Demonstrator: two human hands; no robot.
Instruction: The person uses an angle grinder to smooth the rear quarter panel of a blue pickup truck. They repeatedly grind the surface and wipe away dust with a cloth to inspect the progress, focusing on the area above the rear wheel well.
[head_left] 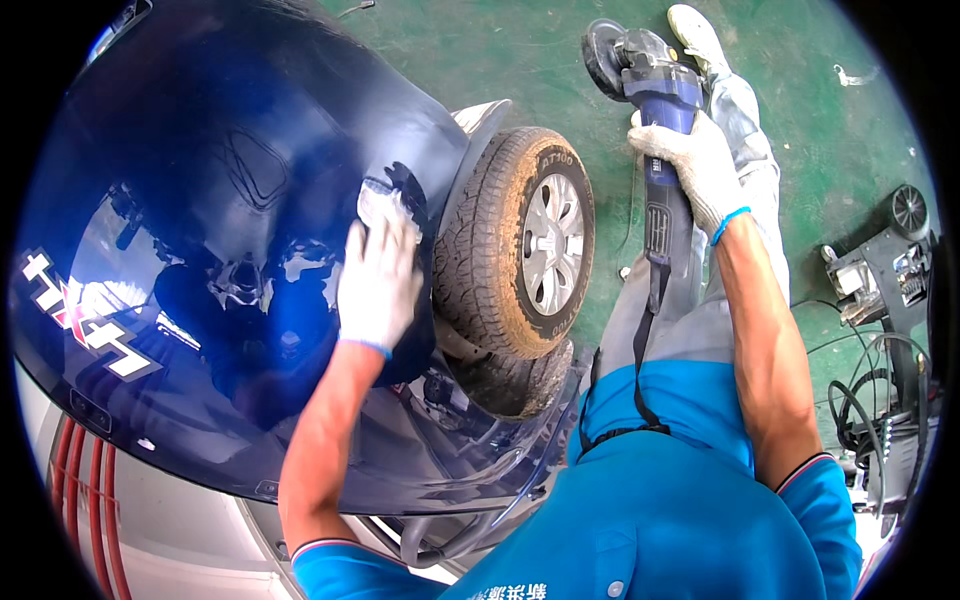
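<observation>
1. Green painted floor (500, 60) fills the upper middle of the frame; black wheeled equipment with looped cables (905, 290) stands at the right edge.
2. Glossy dark-blue vehicle body (250, 230) takes up the left half; muddy black tyre (480, 230) with silver spoked wheel (552, 245) near centre.
3. Left hand (380, 280), white knit glove: laid on the paint left of the tyre, fingers extended, close together. Whether anything lies beneath the palm cannot be told.
4. Right hand (695, 165), matching glove: wrapped firmly around a blue-and-black, long-bodied power tool (662, 190), upper right, dark round disc (603, 60) at its upper end.
5. Tool probably heavy, rigid, weighted toward the head; best held around the barrel, clear of the disc. Paintwork likely hard, slick, easily scratched; flat palm contact suits it.
6. Lettering, left uncopied: white-and-red decal (85, 320) at far left; raised characters on the tyre's sidewall; pale characters on the bright-blue shirt (650, 520), bottom; small pale marking on the tool.
</observation>
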